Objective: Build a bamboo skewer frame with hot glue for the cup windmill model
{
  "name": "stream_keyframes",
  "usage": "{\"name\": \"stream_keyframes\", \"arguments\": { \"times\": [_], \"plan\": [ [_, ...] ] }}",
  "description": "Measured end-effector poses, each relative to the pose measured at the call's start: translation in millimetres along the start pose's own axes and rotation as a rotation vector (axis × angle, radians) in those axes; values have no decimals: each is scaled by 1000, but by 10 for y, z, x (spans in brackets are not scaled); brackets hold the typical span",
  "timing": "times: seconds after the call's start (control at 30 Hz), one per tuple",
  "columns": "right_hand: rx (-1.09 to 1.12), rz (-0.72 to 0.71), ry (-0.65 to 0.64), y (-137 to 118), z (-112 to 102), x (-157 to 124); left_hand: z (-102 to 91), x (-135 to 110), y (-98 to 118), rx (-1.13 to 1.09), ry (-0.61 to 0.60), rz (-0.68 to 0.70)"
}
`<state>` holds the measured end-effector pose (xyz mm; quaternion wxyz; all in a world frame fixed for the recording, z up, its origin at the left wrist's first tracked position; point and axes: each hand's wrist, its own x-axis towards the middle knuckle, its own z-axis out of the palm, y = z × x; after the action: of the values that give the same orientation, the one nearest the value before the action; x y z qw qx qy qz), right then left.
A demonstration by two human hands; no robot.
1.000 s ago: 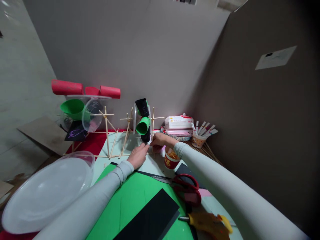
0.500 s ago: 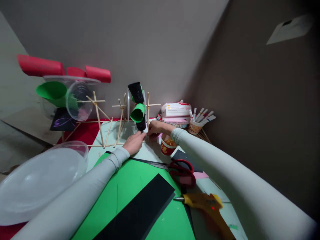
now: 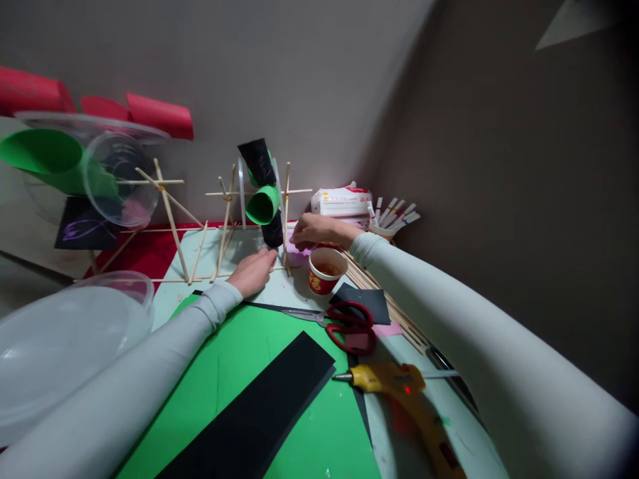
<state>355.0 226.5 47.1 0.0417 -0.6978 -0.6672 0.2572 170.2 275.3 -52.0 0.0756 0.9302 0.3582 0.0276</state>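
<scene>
Grey-sleeved left hand (image 3: 253, 271): fingers drawn together, tips near the foot of the wooden-stick frame (image 3: 286, 219); whether they pinch anything, I cannot tell.
Right hand (image 3: 314, 229): curled, fingers down, just right of the frame's upright; its grip I cannot make out.
Frame: on the pale board (image 3: 279, 293), black and green paper tubes (image 3: 264, 205) between its uprights.
Room: I see board between left hand and paper cup (image 3: 322, 285).
Edges: scissors (image 3: 349, 328) and glue gun (image 3: 387, 378) by the green sheet's (image 3: 224, 359) right edge.

There are two hands (image 3: 253, 271) (image 3: 320, 229), three red rolls (image 3: 160, 117), one glue gun (image 3: 382, 376), one red cup (image 3: 322, 283) and one pair of scissors (image 3: 344, 327).
</scene>
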Motion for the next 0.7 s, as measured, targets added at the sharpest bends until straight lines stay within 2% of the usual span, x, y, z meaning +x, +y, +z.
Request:
{"name": "stream_keyframes", "arguments": {
  "times": [0.13,0.23,0.5,0.7],
  "plan": [
    [-21,-46,103,125,-136,-334,-13,-14,18,12,8,-12],
    [-21,-87,144,227,-136,-574,-30,-22,35,19,18,-27],
    [23,-305,284,394,151,-999,-21,-19,79,16,67,-4],
    [-175,-399,367,430,401,-1130,4,71,121,-17,79,-6]
  ]
}}
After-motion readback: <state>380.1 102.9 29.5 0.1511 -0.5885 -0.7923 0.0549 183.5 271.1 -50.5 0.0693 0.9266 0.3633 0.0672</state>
